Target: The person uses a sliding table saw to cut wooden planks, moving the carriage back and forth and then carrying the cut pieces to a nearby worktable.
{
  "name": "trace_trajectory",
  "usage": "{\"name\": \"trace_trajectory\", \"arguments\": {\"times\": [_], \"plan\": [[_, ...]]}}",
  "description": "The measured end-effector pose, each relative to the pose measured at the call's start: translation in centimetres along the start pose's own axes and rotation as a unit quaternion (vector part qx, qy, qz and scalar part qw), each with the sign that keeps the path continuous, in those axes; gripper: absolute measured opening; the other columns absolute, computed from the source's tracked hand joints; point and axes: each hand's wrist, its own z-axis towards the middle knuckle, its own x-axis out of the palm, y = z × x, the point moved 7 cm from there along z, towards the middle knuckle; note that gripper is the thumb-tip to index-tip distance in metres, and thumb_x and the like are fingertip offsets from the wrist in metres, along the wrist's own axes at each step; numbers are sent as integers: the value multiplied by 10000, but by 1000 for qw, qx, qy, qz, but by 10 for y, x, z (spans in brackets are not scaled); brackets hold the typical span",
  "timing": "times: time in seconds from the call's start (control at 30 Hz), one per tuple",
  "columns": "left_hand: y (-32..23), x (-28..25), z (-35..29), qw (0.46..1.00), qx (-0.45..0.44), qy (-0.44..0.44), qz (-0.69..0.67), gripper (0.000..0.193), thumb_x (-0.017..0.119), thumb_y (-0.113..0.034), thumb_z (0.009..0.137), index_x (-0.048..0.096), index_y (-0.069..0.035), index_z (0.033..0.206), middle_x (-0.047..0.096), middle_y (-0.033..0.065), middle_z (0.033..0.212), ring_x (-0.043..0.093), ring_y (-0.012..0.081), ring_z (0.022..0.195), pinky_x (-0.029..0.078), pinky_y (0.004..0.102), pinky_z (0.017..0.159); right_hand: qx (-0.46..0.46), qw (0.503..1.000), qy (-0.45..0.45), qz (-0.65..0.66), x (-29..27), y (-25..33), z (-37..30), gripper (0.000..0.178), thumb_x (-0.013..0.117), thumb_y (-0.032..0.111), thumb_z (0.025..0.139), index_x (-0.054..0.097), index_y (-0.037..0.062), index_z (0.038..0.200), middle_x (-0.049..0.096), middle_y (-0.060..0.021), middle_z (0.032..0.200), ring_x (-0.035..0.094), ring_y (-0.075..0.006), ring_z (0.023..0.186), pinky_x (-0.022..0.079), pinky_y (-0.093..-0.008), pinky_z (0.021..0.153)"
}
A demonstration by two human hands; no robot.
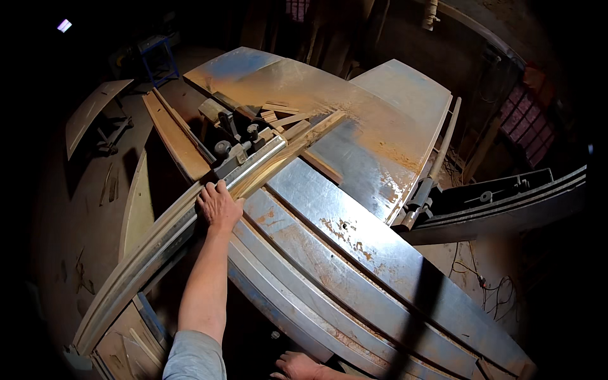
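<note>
A long wooden strip (288, 152) lies on the metal saw table (329, 209), along a silver metal fence (256, 158). My left hand (220, 208) is closed over the strip's near end, fingers on the fence side and thumb on the other. My right hand (296, 367) is low at the picture's bottom edge, beside the table's front side. Its fingers are loosely bent and apart, with nothing seen in them; part of the hand is cut off.
Short wood pieces (282, 116) lie behind the fence near a dark clamp-like mechanism (231, 149). Sawdust (396, 155) covers much of the far tabletop. A long curved rail (133, 272) runs down the left. Cables (484, 282) lie on the floor at right.
</note>
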Motion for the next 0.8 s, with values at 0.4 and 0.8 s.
{"name": "trace_trajectory", "arguments": {"times": [0.4,0.8], "plan": [[-1,-1,-3,1000,-9,-5,3,716,838,-424,735,499,-44,1239,492,180,1199,460,362,1185,308,526,1052,-5,1000,5,-14,8,-15,-6,470,627,475,899,568,49,710,588,-157,710,597,-356,683,500,-460,661],[0,3,-4,1000,-13,0,-3,710,836,-423,728,506,-52,1235,497,178,1205,460,359,1188,311,531,1052,0,999,29,-42,11,-24,-8,462,626,460,920,588,47,717,590,-148,710,599,-344,694,513,-439,679]]}}
